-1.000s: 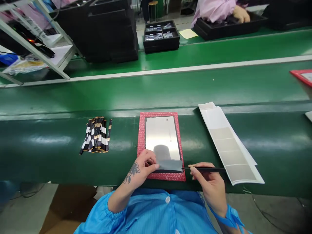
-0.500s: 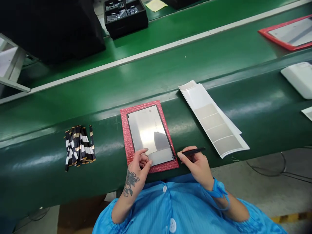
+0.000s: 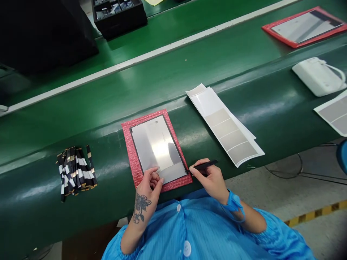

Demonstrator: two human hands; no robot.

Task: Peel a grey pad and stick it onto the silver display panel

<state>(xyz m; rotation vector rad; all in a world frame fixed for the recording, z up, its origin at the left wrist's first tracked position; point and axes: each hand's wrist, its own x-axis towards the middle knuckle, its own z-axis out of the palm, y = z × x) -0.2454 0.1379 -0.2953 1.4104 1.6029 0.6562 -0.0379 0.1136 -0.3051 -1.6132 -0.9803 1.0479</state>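
A: What surrounds the work?

B: In the head view, a glossy dark green conveyor bench point(image 3: 244, 72) runs across a factory room, grey floor below right. A black compartment tray point(image 3: 119, 14) sits far back; a white plastic device point(image 3: 317, 76) lies right.

A: And the hands?

B: A silvery rectangular metal panel point(image 3: 155, 146) lies on a pink bubble-wrap mat point(image 3: 127, 144), likely cushioning it. The left hand point(image 3: 149, 184), fingers curled narrow, presses the panel's near edge, seemingly steadying it. The right hand point(image 3: 211, 178) pinches slim black tweezers point(image 3: 204, 165), tips at the panel's near right corner.

A: Nearby?

B: White backing sheets carrying grey rectangular stickers point(image 3: 227, 126) lie right; a bundle of black-and-white striped strips point(image 3: 74, 171) lies left.
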